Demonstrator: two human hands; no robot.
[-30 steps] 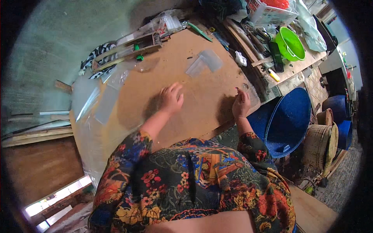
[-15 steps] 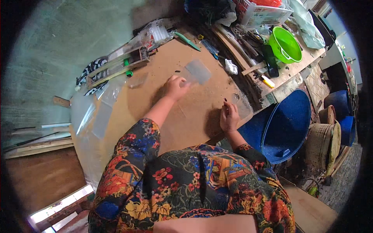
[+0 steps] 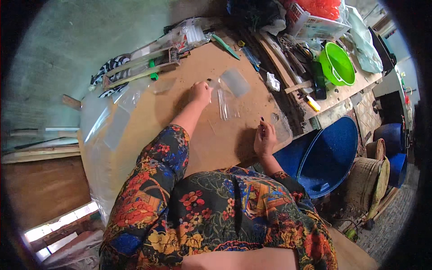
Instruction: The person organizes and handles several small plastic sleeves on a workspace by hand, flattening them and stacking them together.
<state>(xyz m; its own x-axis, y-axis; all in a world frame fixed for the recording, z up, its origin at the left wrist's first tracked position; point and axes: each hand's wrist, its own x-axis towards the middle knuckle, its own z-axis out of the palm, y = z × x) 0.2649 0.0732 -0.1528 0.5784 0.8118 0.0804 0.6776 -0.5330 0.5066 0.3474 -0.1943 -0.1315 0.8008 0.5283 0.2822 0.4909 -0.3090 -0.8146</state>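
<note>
My left hand (image 3: 201, 93) is over the middle of the brown board (image 3: 189, 148), its fingers pinched on the edge of a clear plastic bag (image 3: 223, 105). The bag spreads out to the right of those fingers, shiny and creased. Just beyond it lies a stack of flat clear plastic bags (image 3: 235, 82). My right hand (image 3: 265, 140) is at the board's near right, fingers curled together. A small dark tip (image 3: 262, 119) shows at its fingertips; what it belongs to is too small to make out.
A green-handled knife (image 3: 226, 47) lies at the far edge. A wooden frame (image 3: 139, 74) and clear plastic sheeting (image 3: 119, 121) are on the left. To the right are a green basin (image 3: 338, 67), a yellow-and-white tube (image 3: 312, 103) and a large blue tub (image 3: 330, 157).
My left hand has drawn slightly left, and a clear bag now shows stretched out beside it. The right hand stays in nearly the same place. The view has shifted a little.
</note>
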